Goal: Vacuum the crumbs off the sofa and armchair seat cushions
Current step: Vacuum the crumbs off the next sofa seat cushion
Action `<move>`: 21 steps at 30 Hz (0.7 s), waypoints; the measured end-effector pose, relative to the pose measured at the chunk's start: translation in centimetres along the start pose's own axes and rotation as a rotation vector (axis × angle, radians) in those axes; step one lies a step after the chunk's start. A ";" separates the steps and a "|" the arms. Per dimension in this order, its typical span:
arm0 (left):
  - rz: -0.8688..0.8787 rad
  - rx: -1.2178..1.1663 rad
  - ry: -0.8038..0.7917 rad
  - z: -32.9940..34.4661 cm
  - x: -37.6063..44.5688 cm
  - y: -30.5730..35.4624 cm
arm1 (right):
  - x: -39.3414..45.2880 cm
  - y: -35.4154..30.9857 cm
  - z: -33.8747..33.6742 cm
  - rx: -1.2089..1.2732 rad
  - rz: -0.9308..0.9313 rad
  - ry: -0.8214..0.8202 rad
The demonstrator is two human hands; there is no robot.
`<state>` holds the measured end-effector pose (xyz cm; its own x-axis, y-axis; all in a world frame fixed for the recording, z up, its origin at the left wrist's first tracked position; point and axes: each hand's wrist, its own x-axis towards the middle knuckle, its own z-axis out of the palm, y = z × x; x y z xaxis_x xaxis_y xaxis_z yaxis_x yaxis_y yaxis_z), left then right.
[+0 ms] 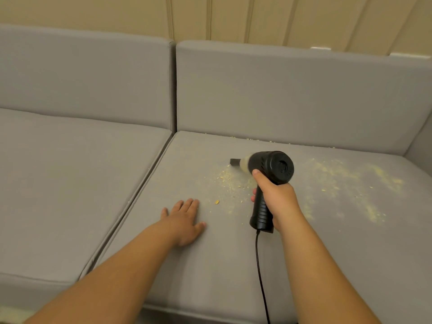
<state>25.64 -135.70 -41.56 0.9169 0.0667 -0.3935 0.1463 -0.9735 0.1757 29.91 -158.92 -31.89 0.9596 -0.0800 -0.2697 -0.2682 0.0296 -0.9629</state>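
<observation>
Right hand [277, 195] grips handheld vacuum [268, 169], nozzle at crumbs [228, 177]; left hand [184, 218] flat on seat cushion [210, 265]

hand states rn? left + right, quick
Left hand: open, fingers flat on the seat cushion, holding nothing.
Right hand: closed, fingers gripping the handheld vacuum by its handle.

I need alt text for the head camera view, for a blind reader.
A right hand holds a black handheld vacuum, nozzle on yellow crumbs on a grey sofa seat cushion. The left hand rests flat beside them.
</observation>
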 end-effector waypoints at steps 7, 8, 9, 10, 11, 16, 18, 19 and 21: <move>0.002 -0.019 -0.009 -0.2 0.1 0.0 | 0.9 -0.7 0.1 -0.063 -0.115 0.079; 0.002 -0.021 -0.010 -0.2 0.1 -0.1 | 1.1 -0.8 -0.1 -0.073 -0.132 0.108; 0.002 -0.022 -0.010 -0.2 0.2 -0.2 | 1.3 -0.8 -0.4 -0.080 -0.138 0.126; 0.000 -0.022 -0.009 -0.2 0.3 -0.2 | 1.4 -0.7 -0.6 -0.081 -0.133 0.131; -0.004 -0.023 -0.008 -0.2 0.4 -0.2 | 1.4 -0.7 -0.8 -0.075 -0.118 0.125; -0.028 -0.001 -0.018 -0.1 0.9 0.3 | 0.9 -1.1 -0.4 0.001 0.008 0.042; -0.038 0.008 -0.023 -0.1 1.0 0.5 | 0.5 -1.6 -0.1 -0.061 0.017 -0.033; -0.040 0.010 -0.026 -0.1 1.0 0.5 | 0.3 -1.8 0.0 -0.094 0.019 -0.074; -0.039 0.012 -0.032 -0.2 1.1 0.4 | -0.1 -2.1 0.1 -0.137 0.020 -0.139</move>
<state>26.77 -135.96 -41.71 0.8983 0.0974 -0.4285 0.1765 -0.9730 0.1487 30.34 -158.91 -29.82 0.9539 0.0577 -0.2946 -0.2874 -0.1073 -0.9518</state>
